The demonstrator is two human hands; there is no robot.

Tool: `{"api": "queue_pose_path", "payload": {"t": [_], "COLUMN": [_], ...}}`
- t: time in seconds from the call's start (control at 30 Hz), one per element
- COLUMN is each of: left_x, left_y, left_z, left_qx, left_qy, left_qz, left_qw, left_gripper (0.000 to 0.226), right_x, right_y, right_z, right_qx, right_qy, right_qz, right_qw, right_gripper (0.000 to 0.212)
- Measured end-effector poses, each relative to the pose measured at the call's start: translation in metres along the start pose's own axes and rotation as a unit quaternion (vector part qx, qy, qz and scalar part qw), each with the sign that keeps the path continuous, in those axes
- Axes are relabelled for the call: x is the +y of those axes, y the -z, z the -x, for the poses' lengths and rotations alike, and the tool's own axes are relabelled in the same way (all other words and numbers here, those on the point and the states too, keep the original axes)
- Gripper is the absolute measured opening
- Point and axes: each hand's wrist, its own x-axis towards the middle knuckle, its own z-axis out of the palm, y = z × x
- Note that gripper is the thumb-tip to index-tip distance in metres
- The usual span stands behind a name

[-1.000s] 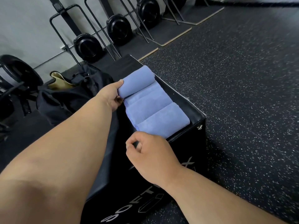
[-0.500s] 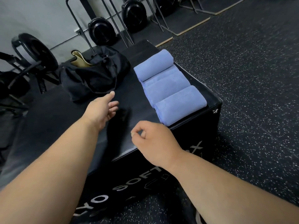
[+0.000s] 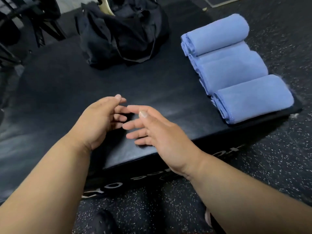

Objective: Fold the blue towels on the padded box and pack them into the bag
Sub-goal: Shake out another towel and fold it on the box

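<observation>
Both the left hand (image 3: 99, 120) and the right hand (image 3: 157, 130) hover empty at frame centre, fingers loosely apart. The folded blue towels (image 3: 236, 68) sit at the padded box's (image 3: 67, 98) right edge; a careless grab could unfold them or knock one off, short of the black duffel bag (image 3: 123, 31) at top centre.

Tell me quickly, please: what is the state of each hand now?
Left hand: open, fingers loosely curled, holding nothing.
Right hand: open, fingers relaxed, holding nothing.

dim, soft indoor light; a pale sheen on the padded box (image 3: 177, 114) top at centre. motion blur smears the whole frame, worst on the fingers and lower lettering. wide-angle bending toward the edges; upper left corner darkest
</observation>
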Motion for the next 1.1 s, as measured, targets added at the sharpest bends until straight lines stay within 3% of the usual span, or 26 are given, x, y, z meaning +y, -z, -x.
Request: {"api": "queue_pose_path", "payload": {"t": [0.17,0.3,0.43,0.53,0.63,0.77,0.97,1.1], "left_x": [-0.007,-0.033,-0.077,-0.132,-0.199,-0.271,-0.347,-0.390], "left_y": [0.042,0.096,0.154,0.195,0.210,0.235,0.285,0.321], "left_z": [0.006,0.054,0.135,0.226,0.327,0.407,0.418,0.400], "left_qx": [0.054,0.175,0.316,0.377,0.435,0.458,0.464,0.461], "left_qy": [-0.010,-0.029,-0.038,0.005,0.117,0.234,0.265,0.290], "left_qz": [0.039,0.069,0.118,0.092,0.013,0.028,0.065,0.040], "left_qw": [0.998,0.982,0.941,0.922,0.893,0.857,0.843,0.837], "left_gripper": [0.028,0.018,0.011,0.009,0.021,0.017,0.016,0.054], "right_x": [-0.001,0.010,0.029,0.045,0.061,0.084,0.127,0.158], "right_y": [-0.037,-0.088,-0.143,-0.184,-0.211,-0.247,-0.286,-0.309], "right_z": [-0.044,-0.056,-0.033,0.005,0.049,0.101,0.128,0.112], "right_qx": [-0.020,-0.082,-0.150,-0.212,-0.239,-0.266,-0.302,-0.319], "right_qy": [0.006,-0.012,-0.002,-0.001,-0.017,-0.019,-0.057,-0.076], "right_qz": [0.040,0.066,0.109,0.149,0.174,0.219,0.286,0.330], "right_qw": [0.999,0.994,0.983,0.966,0.955,0.939,0.907,0.885], "right_gripper": [0.034,0.035,0.030,0.031,0.032,0.031,0.029,0.029]}}
